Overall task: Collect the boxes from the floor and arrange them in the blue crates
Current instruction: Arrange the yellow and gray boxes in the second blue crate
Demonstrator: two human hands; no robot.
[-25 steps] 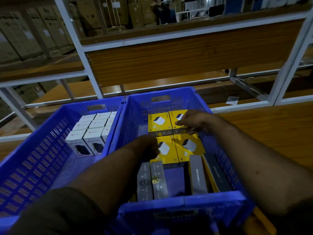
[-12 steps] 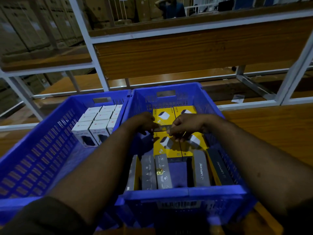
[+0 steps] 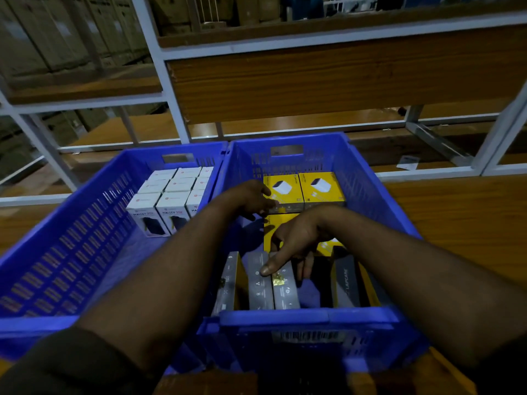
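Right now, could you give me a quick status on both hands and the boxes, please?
Left hand open, at far yellow boxes. Right hand open, fingertips on grey boxes in right crate. Nothing blocking.

A warehouse or stockroom is showing here: white metal racking (image 3: 159, 61) with wooden shelf boards (image 3: 328, 72) is standing ahead, large cardboard cartons (image 3: 57, 38) are sitting stacked behind it, and 2 blue crates (image 3: 368, 178) are holding rows of boxed retail goods (image 3: 171, 192).

From my feed, the right hand (image 3: 296, 240) hides most of the nearer yellow boxes (image 3: 273, 229), and the print on the grey boxes (image 3: 259, 283) at six o'clock seems too blurred to read.
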